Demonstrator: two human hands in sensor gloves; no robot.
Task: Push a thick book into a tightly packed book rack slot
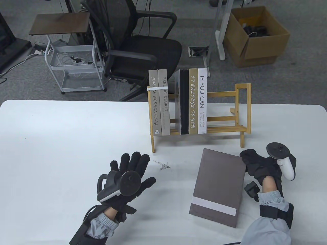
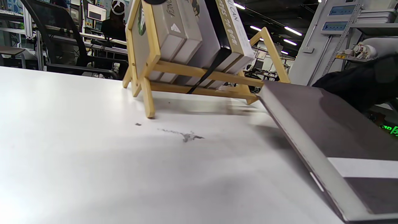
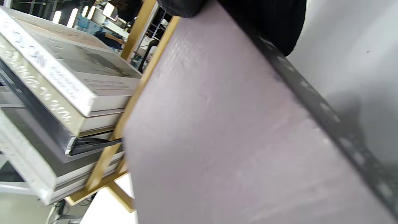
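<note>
A thick dark grey book [image 1: 218, 186] with a white band lies on the white table [image 1: 63, 143], its right side lifted. My right hand [image 1: 255, 163] grips its far right edge; the book fills the right wrist view [image 3: 233, 140], with gloved fingers [image 3: 267, 21] over its top edge. The book also shows in the left wrist view [image 2: 335, 137]. The wooden book rack [image 1: 240, 112] stands behind it and holds several upright books [image 1: 190, 102], with a narrow gap [image 1: 172, 102] between two groups. My left hand [image 1: 132, 166] is spread flat and empty, left of the book.
The rack's right half [image 1: 222, 109] holds no books. A dark smudge [image 1: 162, 166] marks the table in front of the rack. An office chair [image 1: 143, 48], a cart and a cardboard box stand on the floor beyond the table's far edge.
</note>
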